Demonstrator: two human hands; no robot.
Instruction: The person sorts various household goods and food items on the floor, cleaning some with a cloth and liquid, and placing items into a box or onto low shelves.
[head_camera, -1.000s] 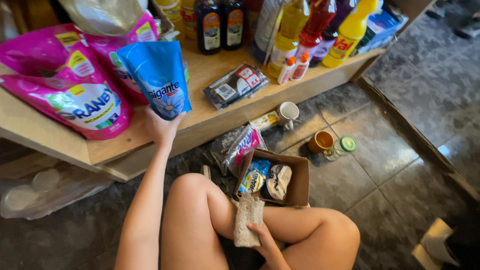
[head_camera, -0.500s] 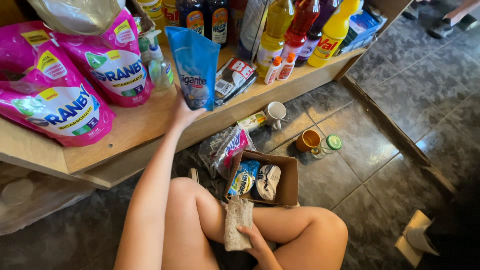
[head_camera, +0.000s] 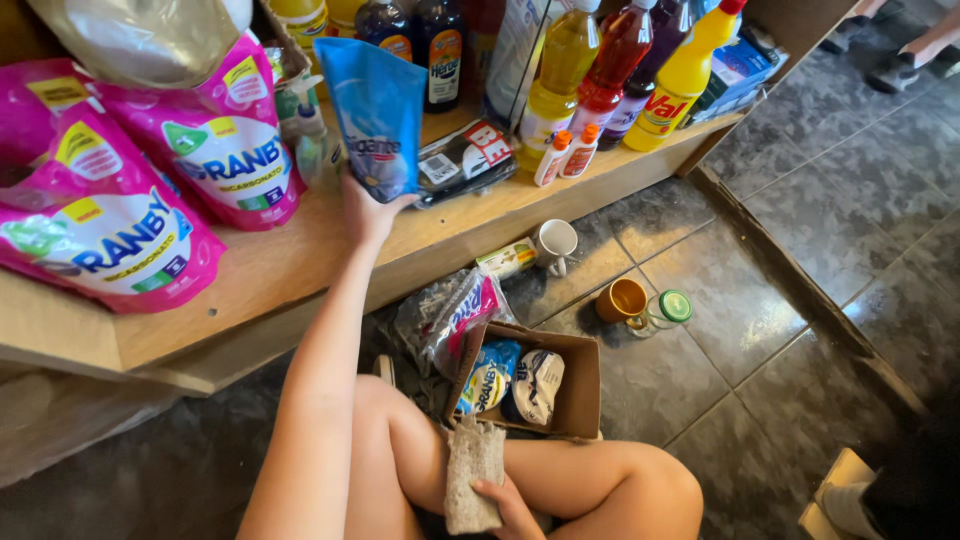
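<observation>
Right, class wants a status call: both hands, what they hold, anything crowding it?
Left hand grips blue pouch upright on wooden shelf. Right hand holds grey cloth in lap. Pink bags, dark bottles close beside pouch.

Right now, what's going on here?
A person sits cross-legged on the tiled floor by a low wooden shelf. The left hand holds a blue pouch upright on the shelf, between pink bags and bottles. The right hand grips a grey cloth in the lap. A cardboard box with packets sits at the knees; mugs and a jar stand on the floor.
</observation>
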